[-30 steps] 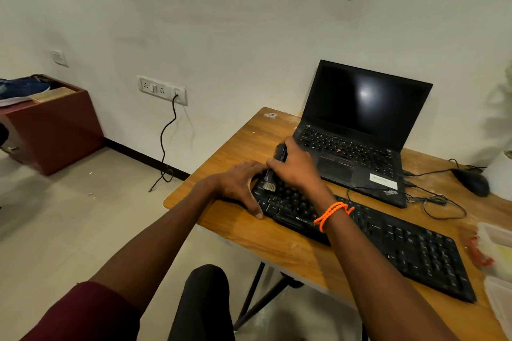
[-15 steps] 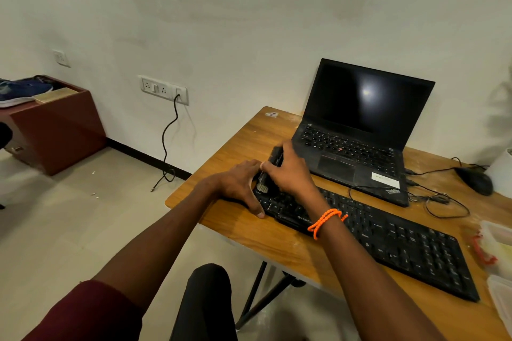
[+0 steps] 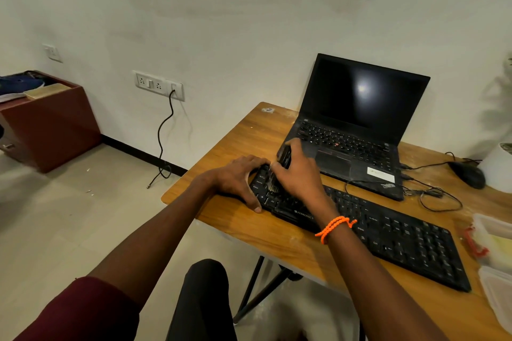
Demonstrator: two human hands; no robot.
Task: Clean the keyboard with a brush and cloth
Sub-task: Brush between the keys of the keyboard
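Brushing the left end of a black keyboard (image 3: 388,232).
Right hand (image 3: 297,177) gripping brush (image 3: 277,177), bristles on keys; left hand (image 3: 238,177) flat, steadying the keyboard's edge.

Left hand (image 3: 238,178) lies flat with fingers spread; right hand (image 3: 297,174) has its fingers curled, gripping.

There is one black keyboard (image 3: 388,235) along the near edge of the table (image 3: 243,135). One brush (image 3: 277,174) is on its left end. One open laptop (image 3: 352,130) sits at the far edge. One mouse (image 3: 468,174) and two plastic boxes (image 3: 496,241) are by the right edge. Two hands show, a left hand (image 3: 238,178) and a right hand (image 3: 296,174).
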